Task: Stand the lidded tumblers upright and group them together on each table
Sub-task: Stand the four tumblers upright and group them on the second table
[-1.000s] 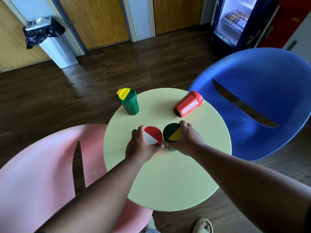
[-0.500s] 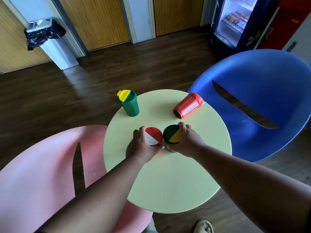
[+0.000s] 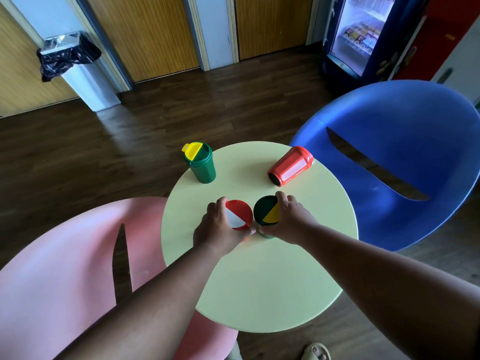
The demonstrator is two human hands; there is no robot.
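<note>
On the round pale-green table [image 3: 259, 281] two tumblers stand upright side by side near the middle. My left hand [image 3: 218, 227] wraps the red tumbler with the red-and-white lid [image 3: 240, 213]. My right hand [image 3: 289, 220] wraps the green tumbler with the green-and-yellow lid [image 3: 266, 210]. The two lids are a small gap apart. A second green tumbler [image 3: 201, 163] with its yellow flap raised stands upright at the table's far left edge. A second red tumbler [image 3: 291, 166] lies on its side at the far right, base toward me.
A pink chair [image 3: 65, 268] sits to the left of the table and a blue chair [image 3: 402, 157] to the right. On the dark wooden floor beyond are a bin with a black liner [image 3: 70, 63] and a drinks fridge [image 3: 363, 35]. A sandalled foot [image 3: 315, 352] shows below.
Both hands have stayed on the two middle tumblers, which stand slightly further apart than before. The view has shifted a little; the other two tumblers have not moved.
</note>
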